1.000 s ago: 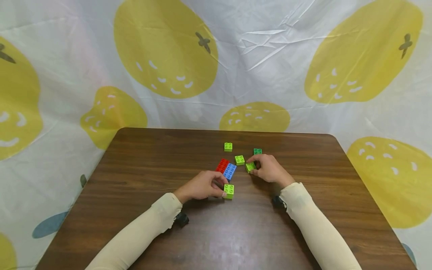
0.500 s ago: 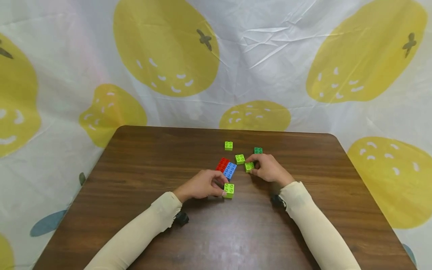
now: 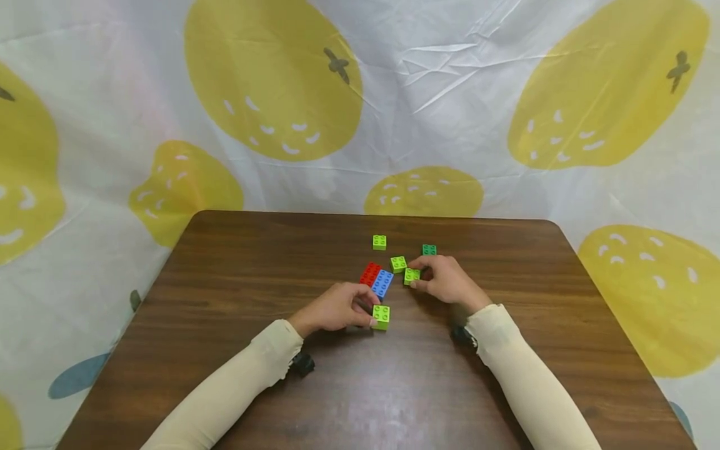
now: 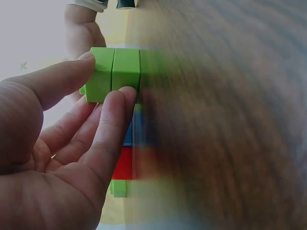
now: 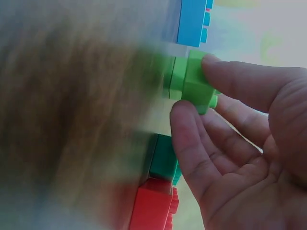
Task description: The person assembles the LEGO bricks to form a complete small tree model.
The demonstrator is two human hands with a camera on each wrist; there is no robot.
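My left hand (image 3: 339, 307) holds a stack of two light green toy bricks (image 4: 113, 74) between thumb and fingers, near the middle of the table. To its right, my right hand (image 3: 448, 280) pinches a light green toy brick (image 3: 412, 277) by its sides. Just left of and behind that brick sits another light green brick (image 3: 398, 264). A red brick (image 3: 369, 274) and a blue brick (image 3: 382, 284) lie side by side beyond my left fingers. Whether the brick in my right hand touches the table I cannot tell.
A lone light green brick (image 3: 379, 242) lies farther back. A dark green brick (image 3: 429, 250) sits behind my right hand. In the right wrist view a second red brick (image 5: 151, 206) shows near it. A patterned cloth (image 3: 315, 187) hangs behind the brown table (image 3: 253, 262).
My right hand's fingers have brought the light green brick slightly left, closer to the light green brick beside it. My left hand stays in place with its stack.
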